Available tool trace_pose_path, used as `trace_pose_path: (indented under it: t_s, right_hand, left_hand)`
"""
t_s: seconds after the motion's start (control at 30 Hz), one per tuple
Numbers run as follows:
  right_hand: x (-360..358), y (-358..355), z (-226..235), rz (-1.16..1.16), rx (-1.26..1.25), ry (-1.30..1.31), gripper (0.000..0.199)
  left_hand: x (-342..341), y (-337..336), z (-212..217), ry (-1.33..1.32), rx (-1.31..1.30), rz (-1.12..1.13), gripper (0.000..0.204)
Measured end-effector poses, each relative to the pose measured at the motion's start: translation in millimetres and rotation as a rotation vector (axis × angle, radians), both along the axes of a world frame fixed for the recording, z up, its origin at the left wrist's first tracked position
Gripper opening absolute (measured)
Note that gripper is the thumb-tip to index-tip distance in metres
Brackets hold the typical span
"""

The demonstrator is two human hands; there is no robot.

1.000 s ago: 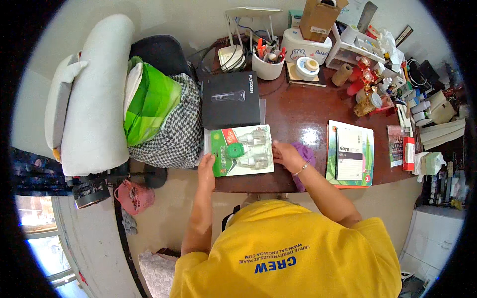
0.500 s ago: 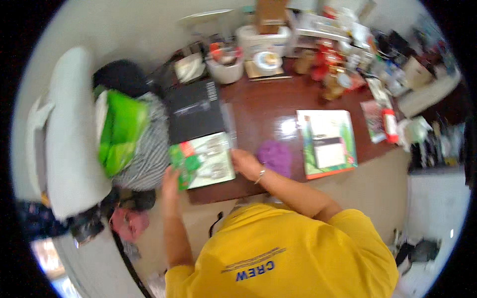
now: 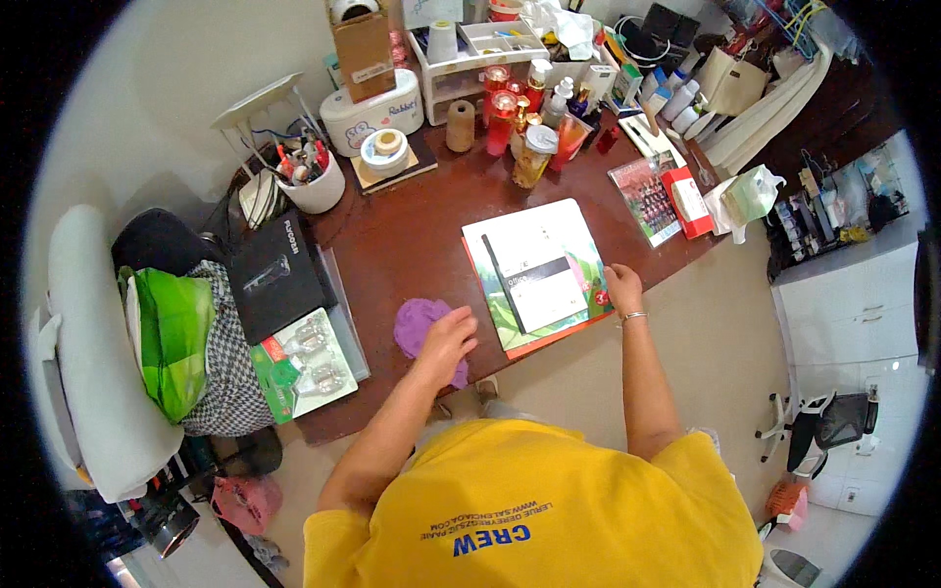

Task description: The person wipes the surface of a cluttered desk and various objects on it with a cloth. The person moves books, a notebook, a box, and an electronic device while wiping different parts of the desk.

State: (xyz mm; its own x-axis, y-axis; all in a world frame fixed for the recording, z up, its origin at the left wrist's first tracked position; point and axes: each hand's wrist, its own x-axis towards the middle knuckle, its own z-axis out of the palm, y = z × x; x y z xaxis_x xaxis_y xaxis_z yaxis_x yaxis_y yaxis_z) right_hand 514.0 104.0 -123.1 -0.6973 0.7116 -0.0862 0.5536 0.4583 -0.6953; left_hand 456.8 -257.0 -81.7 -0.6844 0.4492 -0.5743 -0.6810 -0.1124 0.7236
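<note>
My left hand (image 3: 447, 339) hovers at the right side of a crumpled purple cloth (image 3: 420, 323), partly covering it, fingers apart and holding nothing. At the right edge of a large, green-and-white illustrated book (image 3: 534, 221) is my right hand (image 3: 624, 290), its fingers loosely extended against that edge. On the book rest a small white-and-black pad (image 3: 549, 297) and a thin black stick-like item (image 3: 495, 265). A blister pack of clear light bulbs (image 3: 319, 367) lies at the table's left, below a flat black box (image 3: 274, 272).
Bottles and jars (image 3: 502, 120) crowd the back of the dark red table (image 3: 392, 255), near a white pen cup (image 3: 316, 186) and a white tub (image 3: 371, 113). A red-and-white box (image 3: 688, 204) stands at the right. A green bag (image 3: 176, 338) lies left of the table.
Both hands have left the bulb pack. The left moved right to the purple cloth, the right to the book's right edge. The view has shifted, and a black stick-like item now shows on the book.
</note>
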Motion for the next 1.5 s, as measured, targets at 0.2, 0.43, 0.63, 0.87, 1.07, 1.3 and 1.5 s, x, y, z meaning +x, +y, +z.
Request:
trace_pose_path:
  t_s: [0.2, 0.43, 0.63, 0.87, 1.07, 1.3, 1.5]
  right_hand:
    - [-6.0, 10.1, 20.8, 0.158, -0.080, -0.129, 0.036]
    - [-22.5, 12.4, 5.6, 0.305, 0.055, -0.100, 0.031]
    - [-4.3, 44.4, -17.6, 0.300, 0.090, -0.139, 0.021]
    - [-2.4, -13.0, 40.4, 0.222, -0.805, 0.099, 0.024]
    - [-56.7, -159.4, 95.9, 0.477, -1.091, 0.085, 0.033]
    - [-158.6, -329.7, 80.6, 0.700, -1.165, 0.034, 0.028]
    - [-229.2, -407.3, 51.1, 0.809, -0.957, 0.049, 0.026]
  left_hand:
    - [-8.9, 68.8, -36.3, -0.007, -0.320, -0.008, 0.041]
    - [-20.7, 88.8, -59.1, 0.061, -0.217, 0.031, 0.042]
    - [-9.2, 136.4, -97.1, 0.197, -0.282, 0.193, 0.045]
    - [-14.8, 49.2, 33.1, 0.119, 0.037, 0.243, 0.060]
    - [-30.8, -97.6, 74.7, 0.349, -0.154, 0.354, 0.055]
    - [-64.9, -258.2, 93.9, 0.398, -0.426, 0.585, 0.060]
    - [-134.2, -355.8, 47.7, 0.451, -0.344, 0.571, 0.051]
